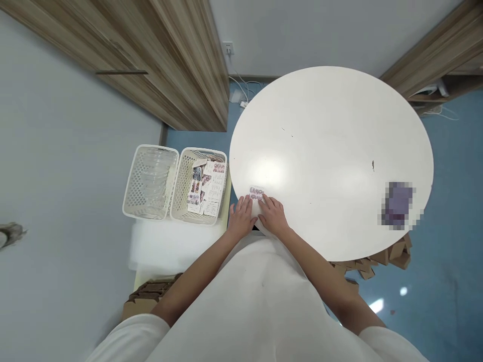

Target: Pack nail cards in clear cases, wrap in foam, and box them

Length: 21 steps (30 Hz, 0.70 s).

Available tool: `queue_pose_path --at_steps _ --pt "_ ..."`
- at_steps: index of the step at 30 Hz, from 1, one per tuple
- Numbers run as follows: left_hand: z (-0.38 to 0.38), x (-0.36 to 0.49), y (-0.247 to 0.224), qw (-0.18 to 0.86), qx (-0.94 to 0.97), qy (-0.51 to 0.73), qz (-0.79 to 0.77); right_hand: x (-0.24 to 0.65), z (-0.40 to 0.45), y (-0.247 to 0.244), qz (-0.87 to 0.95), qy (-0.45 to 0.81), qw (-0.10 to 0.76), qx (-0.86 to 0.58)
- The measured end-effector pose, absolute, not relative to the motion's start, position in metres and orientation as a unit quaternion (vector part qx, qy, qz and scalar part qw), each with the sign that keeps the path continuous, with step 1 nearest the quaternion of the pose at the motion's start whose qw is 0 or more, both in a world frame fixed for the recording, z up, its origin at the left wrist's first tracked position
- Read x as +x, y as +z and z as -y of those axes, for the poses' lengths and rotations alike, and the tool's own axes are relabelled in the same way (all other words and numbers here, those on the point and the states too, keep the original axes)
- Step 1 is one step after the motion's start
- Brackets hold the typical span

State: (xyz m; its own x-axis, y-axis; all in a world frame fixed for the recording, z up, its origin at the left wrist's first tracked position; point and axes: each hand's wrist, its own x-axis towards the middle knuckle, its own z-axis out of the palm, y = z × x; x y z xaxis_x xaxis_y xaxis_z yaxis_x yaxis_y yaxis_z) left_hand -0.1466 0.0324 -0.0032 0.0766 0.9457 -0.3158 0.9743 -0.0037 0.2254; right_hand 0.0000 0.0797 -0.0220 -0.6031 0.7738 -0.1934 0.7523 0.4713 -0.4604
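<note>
A small card point(257, 192) with two rows of shiny pink and purple pieces, which look like false nails, lies flat near the round table's near left edge. My left hand point(241, 217) rests on the tabletop just below it, fingers stretched forward, their tips at the card's left corner. From the other side, my right hand point(273, 216) reaches in with its fingers spread, the index fingertip touching the card's lower right corner. Both thumbs point inward toward each other. Neither hand is wrapped around anything.
Left of the white table point(328, 125), one white basket point(199, 217) holds many similar cards; another basket point(151, 217) holds clear plastic pieces. A blurred purple item point(399, 203) lies on the table's right. Cardboard boxes point(398, 254) sit under its edge. Wooden cabinets point(181, 60) stand behind.
</note>
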Motion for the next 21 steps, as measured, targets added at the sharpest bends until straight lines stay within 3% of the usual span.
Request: queue_pose_path --at_steps 21 --pt "-0.034 -0.163 -0.022 0.186 0.681 -0.034 -0.708 -0.025 -0.094 -0.013 0.870 0.224 -0.062 -0.434"
